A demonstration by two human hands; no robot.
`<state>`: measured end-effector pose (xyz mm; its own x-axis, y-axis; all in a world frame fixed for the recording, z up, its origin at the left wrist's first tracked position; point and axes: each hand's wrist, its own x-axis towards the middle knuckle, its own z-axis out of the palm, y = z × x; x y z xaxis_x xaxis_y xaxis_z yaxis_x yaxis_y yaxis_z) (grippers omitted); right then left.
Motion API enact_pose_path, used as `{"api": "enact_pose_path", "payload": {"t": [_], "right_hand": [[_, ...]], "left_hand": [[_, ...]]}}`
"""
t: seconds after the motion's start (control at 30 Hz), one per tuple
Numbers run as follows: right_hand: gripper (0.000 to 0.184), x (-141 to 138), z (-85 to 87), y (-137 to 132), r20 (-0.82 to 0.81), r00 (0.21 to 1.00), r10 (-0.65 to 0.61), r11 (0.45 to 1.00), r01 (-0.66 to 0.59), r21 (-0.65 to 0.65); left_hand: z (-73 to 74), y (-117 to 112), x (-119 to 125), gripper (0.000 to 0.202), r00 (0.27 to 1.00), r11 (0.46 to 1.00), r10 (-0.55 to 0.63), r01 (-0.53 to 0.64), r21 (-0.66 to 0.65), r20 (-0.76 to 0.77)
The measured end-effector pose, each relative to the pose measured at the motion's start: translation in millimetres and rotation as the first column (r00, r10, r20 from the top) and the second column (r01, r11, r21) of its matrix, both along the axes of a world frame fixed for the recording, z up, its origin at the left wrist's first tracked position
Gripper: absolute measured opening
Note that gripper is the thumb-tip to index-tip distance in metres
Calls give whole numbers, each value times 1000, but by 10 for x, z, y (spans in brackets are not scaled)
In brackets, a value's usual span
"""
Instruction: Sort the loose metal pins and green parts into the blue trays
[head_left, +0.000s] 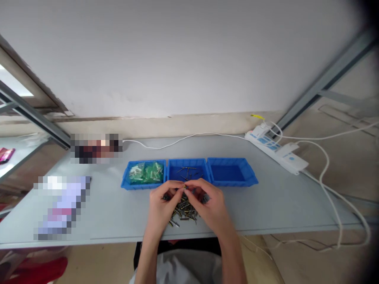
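My left hand (166,199) and my right hand (209,199) meet at the fingertips above the table. Both are closed in a pinch on a small metal piece (185,187) with a yellowish tint; its exact kind is too small to make out. Under the hands lies a pile of slim metal pieces (184,209), dark, silver and brass-coloured, partly hidden by the fingers. Just beyond the fingertips stands the middle blue bin (187,161), with several thin dark metal pieces (188,171) scattered inside.
The left blue bin (126,182) holds clear and green packets (146,172). To the right stands another blue bin (251,177). A white power strip (275,152) with cables lies at the back right. Blurred-out items (63,207) rest on the grey table (106,221) at left.
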<state>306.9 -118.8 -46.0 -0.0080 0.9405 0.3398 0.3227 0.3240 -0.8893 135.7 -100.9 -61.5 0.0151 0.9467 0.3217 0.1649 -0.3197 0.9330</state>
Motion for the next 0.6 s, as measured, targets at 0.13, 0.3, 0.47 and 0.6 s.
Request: {"api": "enact_pose_path", "payload": {"t": [0.13,0.3,0.47,0.6], "right_hand": [[12,35,33,36,-20,999,41,999,-40,17],[8,-7,18,39,-36,999,19,997,-16,69],[7,-31,3,66,22,955,-296,936,285,207],[12,24,-27,139,167,871,-461,873,413,258]], "left_hand": [[10,40,-3,12,999,1000,20,-19,14,-45],[22,10,-8,10,993,1000,23,-22,6,-114],[35,-44,-56,14,995,996,85,-85,7,-45],[41,-63,-147,20,989,989,149,-150,9,9]]}}
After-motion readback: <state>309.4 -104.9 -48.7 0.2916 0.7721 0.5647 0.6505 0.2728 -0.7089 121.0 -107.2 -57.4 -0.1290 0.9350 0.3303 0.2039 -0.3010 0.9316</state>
